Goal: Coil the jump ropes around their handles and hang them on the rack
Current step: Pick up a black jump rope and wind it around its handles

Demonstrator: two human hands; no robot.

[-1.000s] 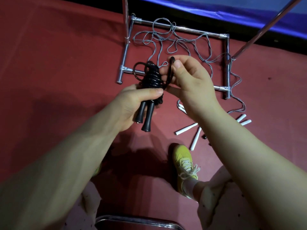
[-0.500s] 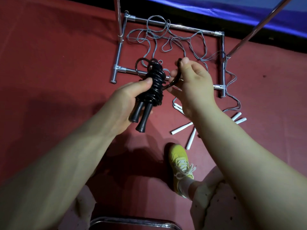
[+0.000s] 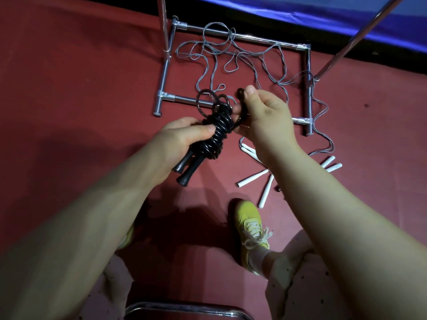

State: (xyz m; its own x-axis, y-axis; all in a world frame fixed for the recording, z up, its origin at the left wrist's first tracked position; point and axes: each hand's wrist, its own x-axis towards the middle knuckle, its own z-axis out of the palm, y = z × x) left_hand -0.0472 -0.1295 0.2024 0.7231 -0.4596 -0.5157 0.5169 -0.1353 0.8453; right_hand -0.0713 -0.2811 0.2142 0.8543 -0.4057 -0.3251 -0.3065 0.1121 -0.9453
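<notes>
A black jump rope (image 3: 216, 135) is coiled tightly around its two black handles, whose ends stick out below my left hand (image 3: 182, 139). That hand grips the bundle with the thumb across the coils. My right hand (image 3: 265, 118) pinches the free black loop of the same rope just right of the bundle's top. Several grey ropes (image 3: 233, 56) lie tangled on the red floor inside the base of the metal rack (image 3: 242, 38). Their white handles (image 3: 254, 177) lie scattered on the floor under my right forearm.
The rack's chrome uprights (image 3: 164, 24) rise at the back left and back right. A blue mat (image 3: 346, 17) runs along the far edge. My yellow shoe (image 3: 250, 225) stands below the white handles, and a chrome chair rim (image 3: 184, 308) shows at the bottom.
The bundle and both hands drifted slightly lower and left in view. My right hand keeps its pinch on the free loop beside the top of the coil.
</notes>
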